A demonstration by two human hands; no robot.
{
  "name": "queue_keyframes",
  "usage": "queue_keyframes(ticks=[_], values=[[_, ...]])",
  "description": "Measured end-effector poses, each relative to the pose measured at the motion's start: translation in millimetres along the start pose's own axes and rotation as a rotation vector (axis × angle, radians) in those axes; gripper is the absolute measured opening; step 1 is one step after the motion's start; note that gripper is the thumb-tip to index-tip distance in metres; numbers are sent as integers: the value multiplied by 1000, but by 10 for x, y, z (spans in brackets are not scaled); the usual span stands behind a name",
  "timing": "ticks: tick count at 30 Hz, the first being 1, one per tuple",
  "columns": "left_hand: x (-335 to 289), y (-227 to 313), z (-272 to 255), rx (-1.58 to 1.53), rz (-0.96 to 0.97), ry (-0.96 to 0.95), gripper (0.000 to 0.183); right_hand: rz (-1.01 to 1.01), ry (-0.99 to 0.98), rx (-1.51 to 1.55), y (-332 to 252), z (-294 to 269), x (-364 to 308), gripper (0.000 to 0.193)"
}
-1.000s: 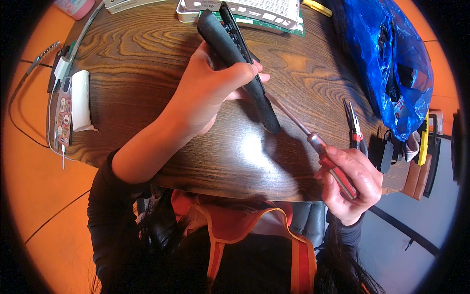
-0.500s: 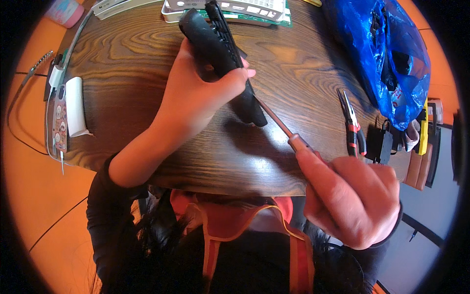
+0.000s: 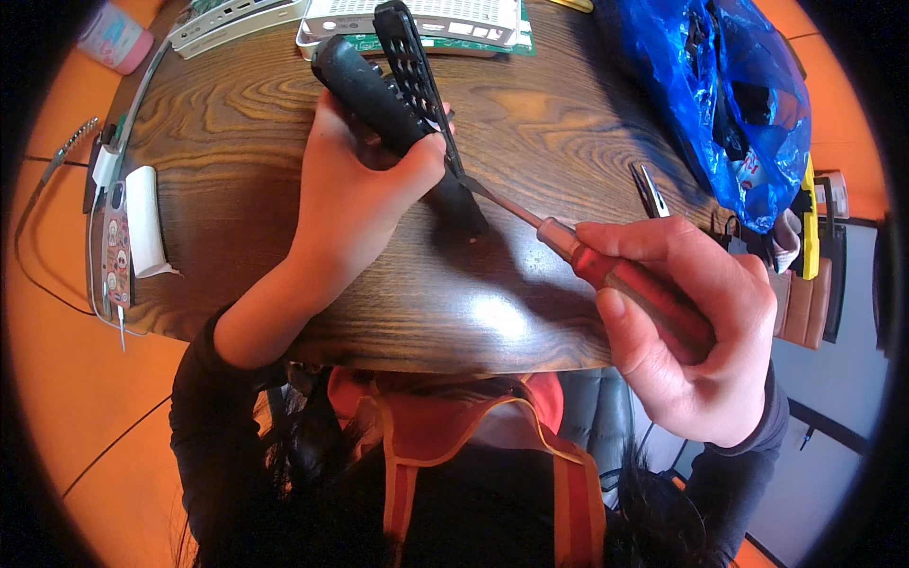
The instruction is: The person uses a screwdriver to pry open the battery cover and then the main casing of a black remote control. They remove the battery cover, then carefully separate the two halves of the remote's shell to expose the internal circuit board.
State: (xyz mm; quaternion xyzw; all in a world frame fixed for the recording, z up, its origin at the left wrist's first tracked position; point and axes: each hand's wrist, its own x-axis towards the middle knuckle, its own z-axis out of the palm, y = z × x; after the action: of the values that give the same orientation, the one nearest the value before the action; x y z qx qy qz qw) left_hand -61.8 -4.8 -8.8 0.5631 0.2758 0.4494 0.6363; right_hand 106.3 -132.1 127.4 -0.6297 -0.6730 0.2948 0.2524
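Observation:
My left hand (image 3: 346, 189) grips a black remote control (image 3: 365, 90) above the table, thumb on the near side and other fingers mostly hidden behind it. Its face plate (image 3: 409, 71), pierced with rows of holes, stands away from the rounded back shell at the far end, leaving a V-shaped gap. A screwdriver (image 3: 516, 206) with a red handle is held in my right hand (image 3: 705, 322), fingers wrapped loosely round the handle. The screwdriver's tip meets the remote's edge at the near end, where the two parts come together.
Pliers (image 3: 651, 192) lie to the right, partly hidden behind my right hand. A blue plastic bag (image 3: 701, 114) fills the far right. White device casings (image 3: 417, 21) and a green circuit board (image 3: 524, 38) are at the back. A phone (image 3: 118, 246) and white strip (image 3: 147, 222) lie left.
The face plate has spread farther from the back shell. My right hand has turned and shifted upward, showing more of the screwdriver's handle. The remote has moved slightly left.

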Motion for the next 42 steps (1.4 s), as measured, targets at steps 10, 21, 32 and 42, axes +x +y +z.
queue_keyframes(ticks=[10, 21, 32, 42], values=[[28, 18, -57, -28, 24, -11, 33, -209, -115, -474, 147, -17, -41, 41], [50, 72, -95, -377, -153, -18, 44, -65, 31, -357, 441, 278, -172, 40], [-33, 158, -16, -377, -188, -38, 56, -96, 255, -34, 655, 406, -245, 34], [-62, 135, 17, -392, -175, -15, 49, -208, 260, -347, 514, 573, -298, 44]])
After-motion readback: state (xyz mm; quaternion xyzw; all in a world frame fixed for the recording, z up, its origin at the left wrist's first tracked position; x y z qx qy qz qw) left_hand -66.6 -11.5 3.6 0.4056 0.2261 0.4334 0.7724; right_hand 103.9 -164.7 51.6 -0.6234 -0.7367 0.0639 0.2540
